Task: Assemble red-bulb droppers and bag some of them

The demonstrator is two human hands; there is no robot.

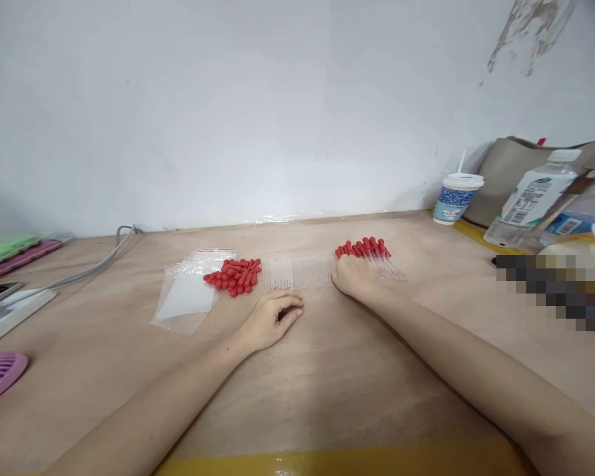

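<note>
My left hand (272, 320) lies on the table with bent fingers, thumb and fingertips apart, and nothing between them. Just beyond it, thin clear tubes (297, 272) are lined up side by side. A heap of red rubber bulbs (234, 276) sits to their left. My right hand (353, 276) is curled at the right end of the tube row; its fingertips are mostly hidden, so what they pinch cannot be made out. Beside and behind it lie droppers (383, 258), clear tubes fitted with red bulbs pointing toward the wall.
Clear zip bags (188, 294) lie left of the bulbs. Further left are a grey cable (92, 268) and a purple slotted object (0, 377). At the right stand a paper cup (453, 201) with a straw, a plastic bottle (530, 201) and a grey bag (496, 172). A wall rises behind.
</note>
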